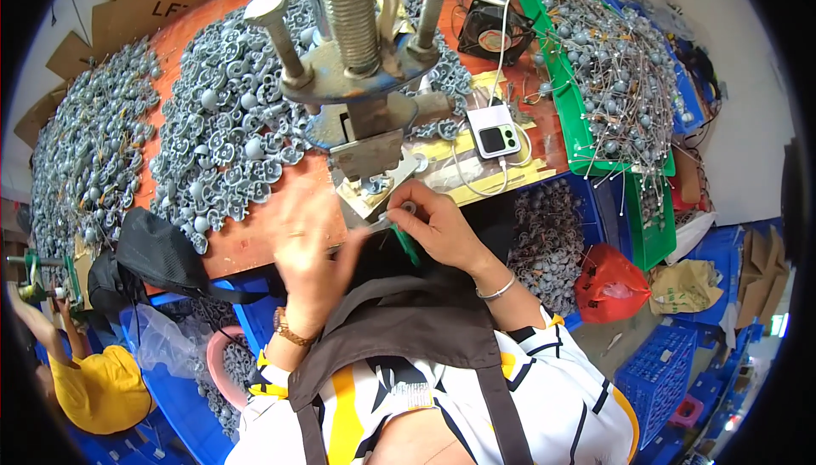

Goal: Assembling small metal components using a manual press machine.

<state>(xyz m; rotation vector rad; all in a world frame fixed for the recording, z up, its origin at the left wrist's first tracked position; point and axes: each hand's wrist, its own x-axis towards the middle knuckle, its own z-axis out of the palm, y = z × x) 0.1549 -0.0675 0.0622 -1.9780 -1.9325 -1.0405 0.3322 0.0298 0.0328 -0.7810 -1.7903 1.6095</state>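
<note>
My right hand [435, 225] pinches a small grey round metal part [409, 207] at the base of a hand press [361, 82], and a green-handled tool [406, 244] lies under its fingers. My left hand [308, 248] is blurred in motion just left of the press base, fingers spread; I cannot tell if it holds anything. Piles of grey clover-shaped metal parts [225, 133] cover the brown bench [255, 240] to the left of the press.
A green tray [568, 116] of wire pins with round heads stands at the right. A small phone [494, 136] on a cable and a black fan [493, 30] lie behind. Blue crates [663, 371] and a red bag [608, 282] sit right; another person in yellow [98, 388] works lower left.
</note>
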